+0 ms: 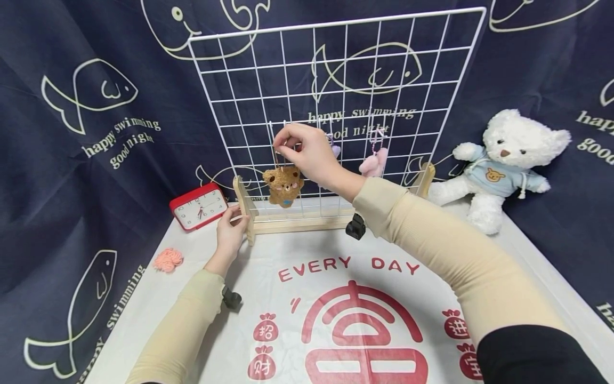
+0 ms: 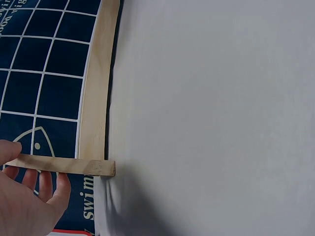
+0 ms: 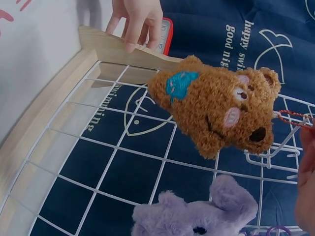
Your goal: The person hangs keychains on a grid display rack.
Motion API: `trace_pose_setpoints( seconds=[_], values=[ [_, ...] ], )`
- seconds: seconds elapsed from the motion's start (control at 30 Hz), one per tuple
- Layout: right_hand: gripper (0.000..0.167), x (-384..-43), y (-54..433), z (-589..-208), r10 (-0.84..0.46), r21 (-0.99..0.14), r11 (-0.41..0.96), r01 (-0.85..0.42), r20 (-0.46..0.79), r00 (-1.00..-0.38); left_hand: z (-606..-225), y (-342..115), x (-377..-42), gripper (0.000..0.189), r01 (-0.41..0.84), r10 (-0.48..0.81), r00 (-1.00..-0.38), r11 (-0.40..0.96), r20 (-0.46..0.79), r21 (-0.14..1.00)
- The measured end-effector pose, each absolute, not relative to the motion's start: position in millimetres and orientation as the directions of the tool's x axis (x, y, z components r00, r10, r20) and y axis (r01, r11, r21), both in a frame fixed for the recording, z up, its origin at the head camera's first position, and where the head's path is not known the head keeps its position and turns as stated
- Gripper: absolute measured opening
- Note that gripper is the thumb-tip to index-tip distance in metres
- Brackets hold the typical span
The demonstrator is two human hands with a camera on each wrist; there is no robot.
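My right hand [image 1: 314, 152] pinches the thin orange chain [image 3: 294, 117] of a brown teddy bear keychain [image 1: 284, 186]. The plush hangs in front of a white wire grid [image 1: 331, 69], its chain close to a white hook [image 3: 268, 156]; whether the chain sits on that hook I cannot tell. With thumb and fingers on opposite sides, my left hand [image 1: 230, 230] grips the wooden end foot [image 2: 64, 164] of the grid's stand. A purple plush [image 3: 197, 216] is near the bear, partly hidden by my right hand in the head view. A pink plush [image 1: 375, 163] hangs farther right.
Left of the stand are a red clock [image 1: 199, 207] and a coral-coloured bundle [image 1: 168, 260]. A white teddy bear [image 1: 501, 160] sits to the right. The wooden base bar [image 1: 297, 224] rests on a white printed cloth [image 1: 268, 266]. Dark fish-print fabric [image 1: 115, 213] hangs behind.
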State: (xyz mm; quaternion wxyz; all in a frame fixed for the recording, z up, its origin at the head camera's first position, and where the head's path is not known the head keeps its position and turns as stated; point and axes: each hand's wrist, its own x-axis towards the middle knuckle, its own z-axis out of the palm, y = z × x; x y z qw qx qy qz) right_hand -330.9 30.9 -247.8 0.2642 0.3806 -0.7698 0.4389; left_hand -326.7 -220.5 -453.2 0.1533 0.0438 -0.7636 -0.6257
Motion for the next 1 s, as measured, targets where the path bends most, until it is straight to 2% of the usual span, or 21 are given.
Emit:
trace_pose_setpoints(
  seconds=[0.4, 1.0],
  values=[
    [0.005, -337.1, 27.3, -254.4, -0.349, -0.514, 0.369, -0.775, 0.696, -0.628, -453.0, -219.3, -327.5, 0.038, 0.117, -0.263, -0.949, 0.213, 0.173, 0.970],
    [0.009, -348.8, 21.8, -254.5, -0.334, -0.510, 0.480, -0.714, 0.646, -0.687, -454.1, -220.1, -327.2, 0.039, 0.126, -0.265, -0.948, 0.187, 0.174, 0.974]
  ],
)
